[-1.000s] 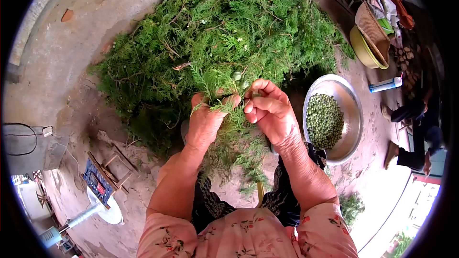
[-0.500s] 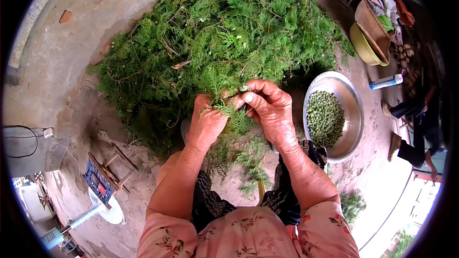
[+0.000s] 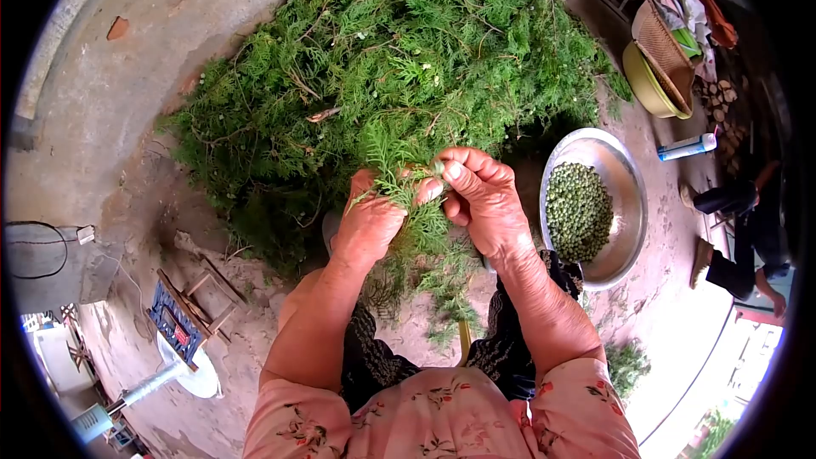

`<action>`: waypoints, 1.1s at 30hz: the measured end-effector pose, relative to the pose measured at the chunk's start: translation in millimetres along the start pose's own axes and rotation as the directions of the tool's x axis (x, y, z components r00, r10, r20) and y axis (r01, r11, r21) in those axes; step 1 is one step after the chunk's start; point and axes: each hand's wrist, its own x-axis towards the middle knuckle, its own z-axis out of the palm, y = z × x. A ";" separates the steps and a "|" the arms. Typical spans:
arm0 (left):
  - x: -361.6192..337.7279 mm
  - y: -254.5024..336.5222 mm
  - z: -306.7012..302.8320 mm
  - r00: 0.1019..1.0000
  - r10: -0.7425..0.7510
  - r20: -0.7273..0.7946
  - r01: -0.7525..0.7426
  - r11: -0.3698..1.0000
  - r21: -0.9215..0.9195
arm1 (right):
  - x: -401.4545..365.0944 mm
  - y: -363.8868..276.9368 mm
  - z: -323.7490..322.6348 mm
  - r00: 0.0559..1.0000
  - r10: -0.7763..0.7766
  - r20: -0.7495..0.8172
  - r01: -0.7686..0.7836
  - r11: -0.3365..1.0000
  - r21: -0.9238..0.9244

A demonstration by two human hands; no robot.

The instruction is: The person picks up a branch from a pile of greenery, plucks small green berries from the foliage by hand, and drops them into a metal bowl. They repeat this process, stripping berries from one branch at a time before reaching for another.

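My left hand (image 3: 371, 219) is wrapped round a green leafy sprig (image 3: 393, 161), whose fronds stick out above and below the fingers. Thumb and forefinger of my right hand (image 3: 483, 197) pinch a small pale green cone (image 3: 439, 167) at the sprig's edge, close to my left fingertips. Behind both hands lies a large heap of green branches (image 3: 408, 59). A metal basin (image 3: 627, 229) stands to the right of my right hand, with many small green cones (image 3: 578, 211) in it. Loose sprigs (image 3: 449, 285) lie below the hands.
At the upper right are a yellow basin (image 3: 643, 85), a wicker basket (image 3: 661, 41) and a blue-white canister (image 3: 687, 147). Another person (image 3: 748, 234) sits at the right edge. A small wooden stool (image 3: 212, 293) and a fan (image 3: 187, 365) stand at the lower left.
My right hand has shifted slightly, and its thumb and forefinger now close over the pale cone. The sprig has turned a little in my left hand. The other person's arm has moved.
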 end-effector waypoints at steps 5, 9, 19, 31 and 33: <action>8.9 -30.0 -3.0 0.994 0.109 0.018 -0.105 0.985 -0.138 | -0.5 0.0 -3.7 0.992 0.123 0.002 -0.117 0.936 0.333; 6.2 -12.8 -1.5 0.995 0.091 -0.037 -0.092 0.995 -0.046 | 0.8 -22.7 -3.4 0.997 0.074 0.008 -0.072 0.923 0.378; -2.2 10.3 2.7 0.963 0.257 0.078 -0.268 0.906 0.328 | 3.5 -8.7 0.8 0.887 -0.419 0.193 0.461 0.780 -0.423; 0.1 0.1 2.0 0.991 -0.133 -0.008 0.122 0.932 -0.341 | 25.8 -15.1 -33.4 0.976 -0.146 -0.163 0.197 0.912 0.360; 3.5 -16.8 -2.5 0.994 -0.078 -0.076 0.047 0.934 -0.354 | 24.9 -22.8 -29.0 0.991 -0.115 -0.065 0.132 0.881 0.455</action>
